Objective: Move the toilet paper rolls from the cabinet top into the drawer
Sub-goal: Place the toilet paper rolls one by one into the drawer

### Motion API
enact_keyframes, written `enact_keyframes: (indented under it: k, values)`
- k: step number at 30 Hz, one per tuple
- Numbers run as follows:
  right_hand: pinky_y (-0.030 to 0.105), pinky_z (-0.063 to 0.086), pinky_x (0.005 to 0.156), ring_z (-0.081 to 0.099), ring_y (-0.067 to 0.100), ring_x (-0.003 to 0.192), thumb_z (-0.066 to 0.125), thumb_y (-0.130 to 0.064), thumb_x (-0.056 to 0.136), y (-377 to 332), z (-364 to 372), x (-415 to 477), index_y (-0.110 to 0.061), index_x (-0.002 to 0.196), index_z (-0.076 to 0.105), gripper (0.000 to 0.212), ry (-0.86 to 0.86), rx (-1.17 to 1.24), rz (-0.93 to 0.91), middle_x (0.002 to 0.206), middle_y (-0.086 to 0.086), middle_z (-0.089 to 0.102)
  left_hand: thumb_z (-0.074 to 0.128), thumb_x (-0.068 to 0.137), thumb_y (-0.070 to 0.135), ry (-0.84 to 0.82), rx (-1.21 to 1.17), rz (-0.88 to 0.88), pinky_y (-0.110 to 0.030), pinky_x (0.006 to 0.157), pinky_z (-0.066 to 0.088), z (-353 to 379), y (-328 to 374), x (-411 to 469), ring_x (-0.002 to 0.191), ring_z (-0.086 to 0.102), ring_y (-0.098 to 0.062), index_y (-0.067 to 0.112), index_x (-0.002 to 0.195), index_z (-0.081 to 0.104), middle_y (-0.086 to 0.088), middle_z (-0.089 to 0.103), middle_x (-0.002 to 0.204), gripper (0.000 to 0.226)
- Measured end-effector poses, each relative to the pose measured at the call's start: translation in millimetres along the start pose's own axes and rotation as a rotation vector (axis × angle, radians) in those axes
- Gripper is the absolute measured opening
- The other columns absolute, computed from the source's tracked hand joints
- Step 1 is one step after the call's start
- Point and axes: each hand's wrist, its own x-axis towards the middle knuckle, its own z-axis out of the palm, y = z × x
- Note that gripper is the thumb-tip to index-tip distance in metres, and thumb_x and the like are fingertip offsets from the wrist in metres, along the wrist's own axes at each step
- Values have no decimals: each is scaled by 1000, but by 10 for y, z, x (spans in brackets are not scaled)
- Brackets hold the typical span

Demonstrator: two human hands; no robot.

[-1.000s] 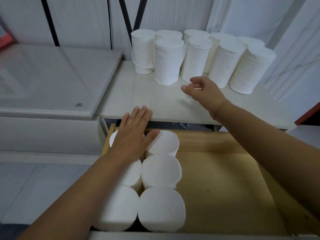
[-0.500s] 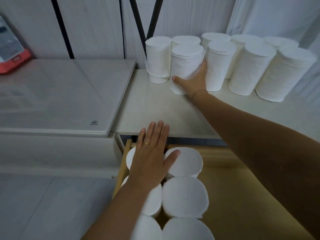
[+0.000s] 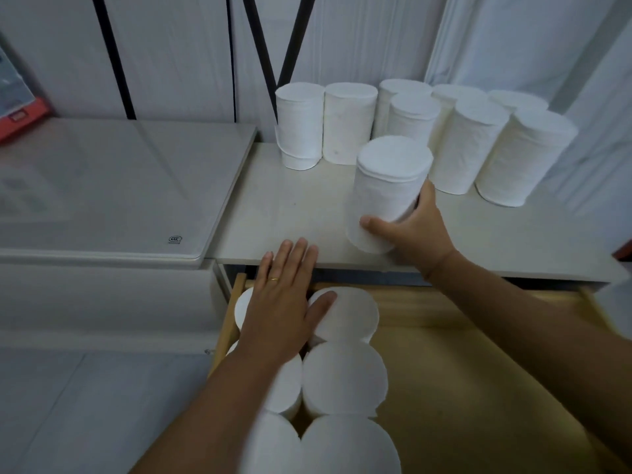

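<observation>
My right hand (image 3: 415, 230) grips a white toilet paper roll (image 3: 388, 186), tilted and lifted near the front of the cabinet top (image 3: 290, 213). Several more rolls (image 3: 468, 145) stand upright along the back of the cabinet top. Below it, the wooden drawer (image 3: 461, 364) is pulled out. Several rolls (image 3: 343, 378) stand on end in two rows at its left side. My left hand (image 3: 282, 302) lies flat, fingers spread, on the rearmost rolls in the drawer.
A white appliance with a glass lid (image 3: 113, 189) stands to the left of the cabinet. A red-edged box (image 3: 17, 111) sits at its far left. The wall with black bars rises behind; white curtains hang at the right.
My right hand closed on the front roll and pulled it forward off the row toward the cabinet's front edge. My left hand stayed on the drawer rolls.
</observation>
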Motion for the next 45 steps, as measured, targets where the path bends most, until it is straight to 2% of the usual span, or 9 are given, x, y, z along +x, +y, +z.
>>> enact_keyframes:
  k: [5, 12, 19, 24, 28, 31, 34, 38, 45]
  values:
    - [36, 49, 96, 50, 16, 120, 88, -23, 59, -51, -655, -718, -20, 138, 26, 100, -74, -76, 47, 133, -2, 47, -3, 83, 68, -12, -41, -34, -27, 111, -20, -31, 57, -23, 140, -21, -6, 25, 148, -4, 8, -10, 156, 77]
    - [-5, 41, 68, 46, -29, 99, 92, -19, 52, 256, -1039, -1396, -49, 116, 33, 92, -190, -170, 70, 113, -30, 47, 0, 82, 71, -58, -65, -2, -24, 110, -20, -24, 228, -130, 136, -28, -2, 24, 149, -3, 8, -15, 155, 82]
    - [21, 42, 88, 48, 13, 116, 91, -28, 53, 846, -951, -1492, -27, 137, 24, 107, -230, -256, 232, 126, -6, 47, 0, 84, 71, -82, -28, 29, -29, 114, -14, 18, 239, -180, 138, -26, -3, 26, 145, -12, 9, -18, 154, 77]
    - [23, 32, 101, 35, 8, 122, 91, -19, 55, 982, -963, -1560, -38, 131, 6, 116, -286, -225, 308, 126, -14, 35, 1, 84, 70, -88, -39, 27, -31, 115, -12, 4, 250, -194, 139, -24, -5, 24, 148, -5, 6, -15, 156, 79]
    - [22, 41, 96, 41, 14, 128, 90, -15, 58, 927, -970, -1564, -27, 142, 15, 113, -368, -120, 450, 133, -8, 41, -1, 83, 72, -97, -47, 24, -32, 115, -11, -17, 258, -200, 140, -24, -5, 24, 148, -3, 5, -15, 157, 81]
    - [19, 54, 71, 52, 14, 113, 87, -33, 58, 710, -1055, -1589, -37, 135, 21, 101, -441, -1, 674, 122, -12, 48, -1, 83, 71, -112, -40, 28, -33, 115, -11, -29, 270, -207, 139, -25, -6, 24, 149, 0, 5, -17, 157, 81]
    - [35, 58, 75, 60, 28, 107, 83, -50, 59, 529, -1141, -1557, -36, 130, 29, 90, -529, 222, 969, 124, 5, 52, -1, 83, 70, -141, -37, 69, -32, 114, -15, -36, 295, -217, 138, -27, -5, 25, 149, 1, 6, -19, 155, 79]
    - [47, 61, 69, 61, 46, 106, 78, -34, 63, 443, -1087, -1436, -14, 131, 40, 81, -283, 596, 1219, 128, 27, 47, -3, 83, 70, -234, -50, 189, -29, 114, -15, -33, 369, -244, 138, -27, -2, 26, 149, 0, 9, -19, 155, 80]
    - [60, 56, 70, 44, 50, 121, 78, -20, 74, 378, -662, -1342, -18, 138, 32, 79, -104, 755, 1215, 141, 17, 33, -5, 82, 72, -323, -41, 219, -27, 114, -12, -38, 402, -251, 139, -21, -1, 28, 149, -6, 13, -14, 156, 80]
